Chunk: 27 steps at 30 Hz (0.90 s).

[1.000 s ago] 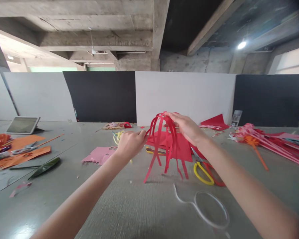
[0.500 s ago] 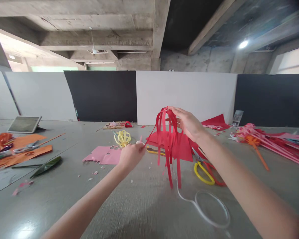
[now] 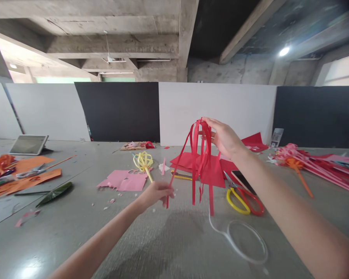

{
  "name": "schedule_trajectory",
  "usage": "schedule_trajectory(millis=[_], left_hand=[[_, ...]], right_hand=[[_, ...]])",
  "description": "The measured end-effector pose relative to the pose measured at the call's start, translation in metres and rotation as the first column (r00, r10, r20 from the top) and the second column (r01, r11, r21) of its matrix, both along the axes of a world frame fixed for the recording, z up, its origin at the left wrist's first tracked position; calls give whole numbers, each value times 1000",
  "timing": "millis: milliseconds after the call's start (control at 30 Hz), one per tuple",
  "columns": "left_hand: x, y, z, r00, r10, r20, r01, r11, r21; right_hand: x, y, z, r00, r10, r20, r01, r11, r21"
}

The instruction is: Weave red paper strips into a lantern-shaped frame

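Note:
A bunch of red paper strips (image 3: 195,162), joined at the top, hangs in the air over the table. My right hand (image 3: 223,135) pinches it at that joined top, with the strips drooping below. One strip is drawn out to the left, and my left hand (image 3: 157,193) has its fingers closed on it near the lower end. A thin white wire or cord (image 3: 232,243) shows beneath the bunch and curls into a loop above the tabletop; where it joins the strips is hidden.
Scissors (image 3: 238,200) with yellow and red handles lie under my right forearm, beside a phone (image 3: 243,181). Red paper (image 3: 216,174), pink paper (image 3: 123,180) and a yellow paper-strip ball (image 3: 143,161) lie farther back. Orange paper (image 3: 43,179) and a tablet (image 3: 29,145) are left; pink strips (image 3: 322,168) right.
My right hand has risen slightly and moved right with the bunch. My left hand has moved lower and slid down the strip, drawing it away from the others.

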<state>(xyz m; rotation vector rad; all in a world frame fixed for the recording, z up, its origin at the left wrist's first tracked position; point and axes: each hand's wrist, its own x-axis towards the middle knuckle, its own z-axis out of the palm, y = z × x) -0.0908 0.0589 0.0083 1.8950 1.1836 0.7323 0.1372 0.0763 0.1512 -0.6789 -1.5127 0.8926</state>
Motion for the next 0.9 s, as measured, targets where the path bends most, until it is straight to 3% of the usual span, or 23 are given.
schedule_trajectory(millis=[133,267,433,500,633,767,900], left_hand=[[-1,1,-2,999,-8,40,11,997,-72],[-4,10,-6,997,72,-8,-73,995,-69],[-2,12,7,947,321,-32,-312,936,165],[6,5,16,935,355,2,-343,900,269],[31,-6,27,977,165,133,-200,927,316],[48,-5,30,955,-44,294,8,993,121],[54,-2,29,907,-164,387,186,982,-21]], right_hand=[[1,2,-2,999,44,-25,-44,999,-8],[2,3,-1,992,108,-72,-110,993,-31],[2,5,-1,972,175,-153,-193,975,-108],[1,5,-2,970,176,-169,-197,973,-121],[-3,4,-2,964,188,-188,-215,968,-133],[-6,2,2,951,221,-215,-255,956,-143],[-8,0,6,936,267,-228,-305,939,-155]])
